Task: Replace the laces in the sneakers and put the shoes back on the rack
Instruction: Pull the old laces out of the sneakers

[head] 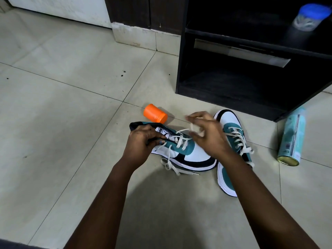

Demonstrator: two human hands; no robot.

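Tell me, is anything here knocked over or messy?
Yes. The orange plastic container and the pale blue spray can lie on their sides on the tiled floor. A cream lace trails loose from the teal-and-white sneaker.

Left hand [142,141] grips sneaker [181,153]; right hand [208,135] pinches its lace [193,129]

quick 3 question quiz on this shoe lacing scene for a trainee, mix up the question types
1. True or false: the left hand grips the teal and white sneaker lying on its side at its tongue.
2. The orange plastic jar lies: A) on the black wooden rack B) on the tiled floor C) inside a shoe.
3. Which hand pulls the cream lace?

Key:
1. True.
2. B.
3. The right hand; the second teal and white sneaker sits beside it, already laced.
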